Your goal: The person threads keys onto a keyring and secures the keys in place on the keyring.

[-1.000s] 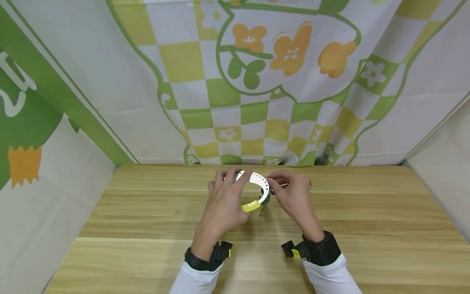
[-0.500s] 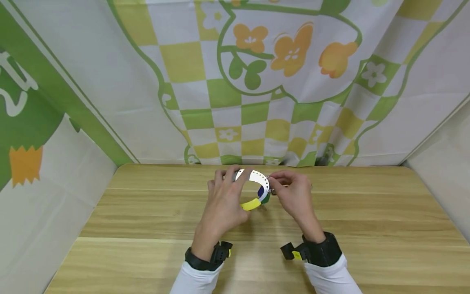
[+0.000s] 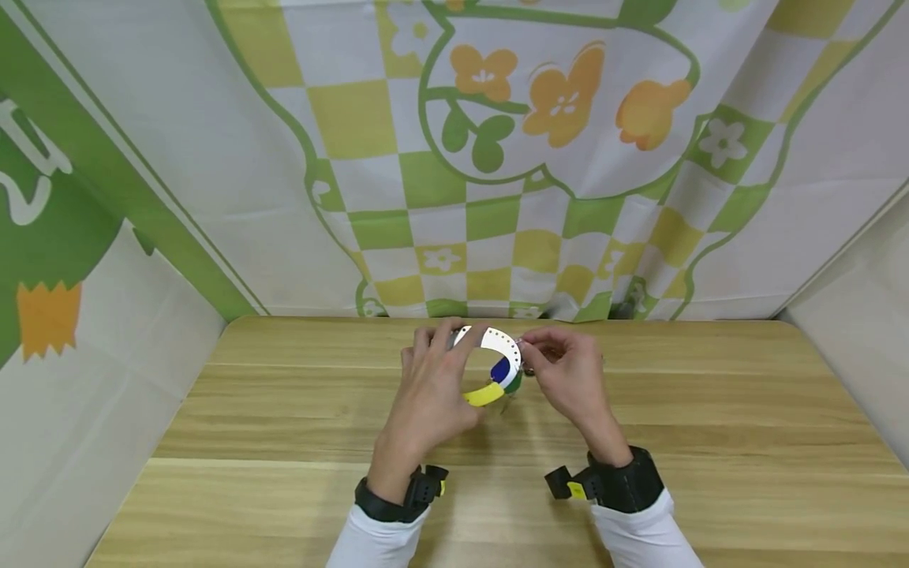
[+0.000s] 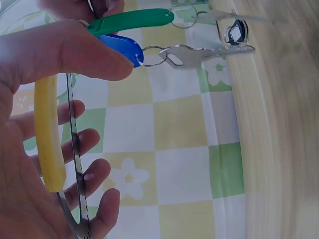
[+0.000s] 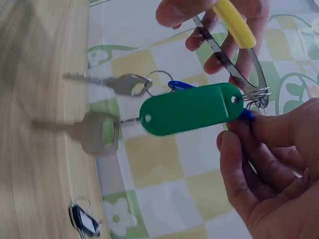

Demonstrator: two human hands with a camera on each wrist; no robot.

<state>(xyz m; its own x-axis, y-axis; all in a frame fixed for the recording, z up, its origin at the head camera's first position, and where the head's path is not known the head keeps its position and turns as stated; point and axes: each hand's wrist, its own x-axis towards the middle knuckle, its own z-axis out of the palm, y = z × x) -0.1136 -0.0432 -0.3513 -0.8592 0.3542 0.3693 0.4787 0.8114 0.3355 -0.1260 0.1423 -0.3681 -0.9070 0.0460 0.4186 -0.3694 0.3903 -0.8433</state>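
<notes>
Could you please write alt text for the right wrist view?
A left hand holds a yellow-gripped silver metal loop while a right hand pinches something small beside it. An oblong green plastic tag and partly hidden blue plastic tag carry silver metal keys.

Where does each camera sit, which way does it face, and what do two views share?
Head: worn on the head, facing forward and down at the table and perforated ring; left hand, right hand and sleeves show.
Left wrist: worn there, facing left hand and ring; right hand partly visible at top.
Right wrist: worn there, facing right hand; left hand partly visible at top.
Both wrist views share the green key tag and blue key tag.
</notes>
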